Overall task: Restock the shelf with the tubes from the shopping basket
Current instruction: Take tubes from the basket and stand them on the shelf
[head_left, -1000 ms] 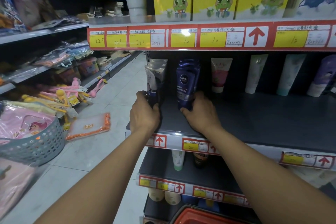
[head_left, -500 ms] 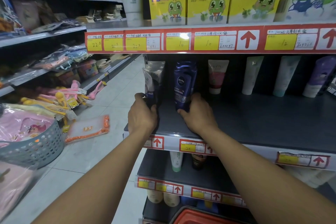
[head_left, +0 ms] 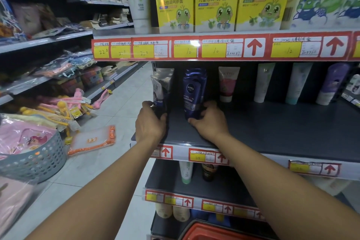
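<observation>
On the dark middle shelf (head_left: 272, 132), my left hand (head_left: 150, 122) grips the base of a silver-grey tube (head_left: 160, 87) standing at the shelf's left end. A second grey tube stands right behind it. My right hand (head_left: 210, 121) holds the bottom of a dark blue Nivea tube (head_left: 193, 91), upright just to the right. The red rim of the shopping basket (head_left: 214, 232) shows at the bottom edge; its contents are hidden.
Further right on the same shelf stand a pink-and-white tube (head_left: 228, 84), a white tube (head_left: 263, 82), a pale green tube (head_left: 296, 84) and a purple tube (head_left: 331, 85). Yellow boxes (head_left: 216, 6) fill the shelf above. A grey perforated basket (head_left: 35, 158) and an orange pouch (head_left: 91, 140) lie left.
Both hands stay on the two tubes' bases. The view has shifted slightly, and the hands have barely moved.
</observation>
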A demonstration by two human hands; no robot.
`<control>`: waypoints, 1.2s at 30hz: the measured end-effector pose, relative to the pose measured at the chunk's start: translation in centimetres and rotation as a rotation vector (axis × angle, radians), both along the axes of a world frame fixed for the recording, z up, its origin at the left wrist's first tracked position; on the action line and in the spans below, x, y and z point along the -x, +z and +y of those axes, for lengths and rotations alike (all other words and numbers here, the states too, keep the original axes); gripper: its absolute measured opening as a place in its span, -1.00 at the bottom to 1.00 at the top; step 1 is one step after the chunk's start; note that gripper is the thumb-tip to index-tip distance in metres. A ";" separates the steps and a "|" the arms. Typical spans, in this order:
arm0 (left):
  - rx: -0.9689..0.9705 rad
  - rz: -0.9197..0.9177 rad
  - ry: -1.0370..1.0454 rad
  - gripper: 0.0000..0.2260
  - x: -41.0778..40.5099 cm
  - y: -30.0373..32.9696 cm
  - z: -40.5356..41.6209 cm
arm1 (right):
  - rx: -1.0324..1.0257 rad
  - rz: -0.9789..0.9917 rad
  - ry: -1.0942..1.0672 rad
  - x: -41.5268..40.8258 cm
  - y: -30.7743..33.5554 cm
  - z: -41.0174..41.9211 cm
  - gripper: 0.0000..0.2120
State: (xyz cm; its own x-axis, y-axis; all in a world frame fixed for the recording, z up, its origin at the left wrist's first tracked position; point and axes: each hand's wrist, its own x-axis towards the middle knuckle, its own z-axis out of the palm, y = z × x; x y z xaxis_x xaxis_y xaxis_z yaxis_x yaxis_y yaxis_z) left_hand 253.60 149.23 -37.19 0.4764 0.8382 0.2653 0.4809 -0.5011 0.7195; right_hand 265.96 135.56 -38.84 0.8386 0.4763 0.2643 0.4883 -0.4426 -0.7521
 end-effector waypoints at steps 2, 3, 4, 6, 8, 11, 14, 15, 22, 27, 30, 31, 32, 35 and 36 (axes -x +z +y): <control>0.021 -0.008 -0.007 -0.46 0.2 0.2 -0.1 | -0.028 0.058 0.012 -0.3 0.6 -0.8 -0.33; 0.026 -0.007 -0.002 -0.45 0.3 0.4 -0.1 | -0.022 0.071 0.021 -0.4 0.8 -1.2 -0.34; 0.024 -0.006 0.006 -0.44 0.5 0.6 -0.1 | -0.013 0.071 0.030 -0.4 1.0 -1.8 -0.37; -0.006 -0.005 0.015 -0.48 1.0 0.9 -0.3 | -0.002 0.037 0.032 -0.2 1.2 -3.1 -0.46; -0.053 0.012 0.012 -0.53 1.7 1.1 -0.9 | 0.015 -0.017 0.020 0.2 1.1 -4.6 -0.55; -0.112 0.043 -0.031 -0.57 2.8 1.3 -2.6 | 0.042 -0.102 0.020 1.1 0.8 -7.1 -0.63; -0.160 0.062 -0.075 -0.57 3.9 1.5 -4.9 | 0.072 -0.172 0.023 2.1 0.8 -9.6 -0.68; -0.171 0.065 -0.090 -0.57 4.3 1.5 -5.7 | 0.079 -0.183 0.018 2.5 0.8 -10.5 -0.69; -0.297 0.108 -0.222 -0.56 6.8 1.5 -11.8 | 0.085 -0.274 -0.029 4.8 0.8 -16.5 -0.71; -0.368 0.130 -0.278 -0.57 7.9 1.1 -16.0 | 0.077 -0.289 -0.051 6.4 0.3 -20.8 -0.73; -0.387 0.147 -0.330 -0.60 8.2 0.1 -18.4 | 0.104 -0.282 -0.051 7.5 -1.1 -23.3 -0.74; -0.386 0.152 -0.350 -0.60 8.2 -0.3 -19.1 | 0.120 -0.278 -0.053 7.8 -1.6 -24.0 -0.74; -0.385 0.157 -0.366 -0.61 8.3 -0.6 -19.7 | 0.138 -0.284 -0.054 8.0 -2.1 -24.7 -0.74; -0.393 0.171 -0.410 -0.66 8.4 -1.8 -21.7 | 0.144 -0.283 -0.055 8.6 -3.7 -26.6 -0.77; -0.392 0.175 -0.424 -0.69 8.4 -2.3 -22.3 | 0.136 -0.269 -0.058 8.8 -4.2 -27.2 -0.78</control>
State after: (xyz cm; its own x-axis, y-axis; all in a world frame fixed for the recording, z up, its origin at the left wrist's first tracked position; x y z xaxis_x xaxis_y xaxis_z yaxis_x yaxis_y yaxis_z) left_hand 245.21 126.94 -39.49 0.8124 0.4211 0.4033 0.2759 -0.8869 0.3704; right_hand 257.14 108.40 -43.02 0.7739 0.4762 0.4175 0.6331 -0.5633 -0.5309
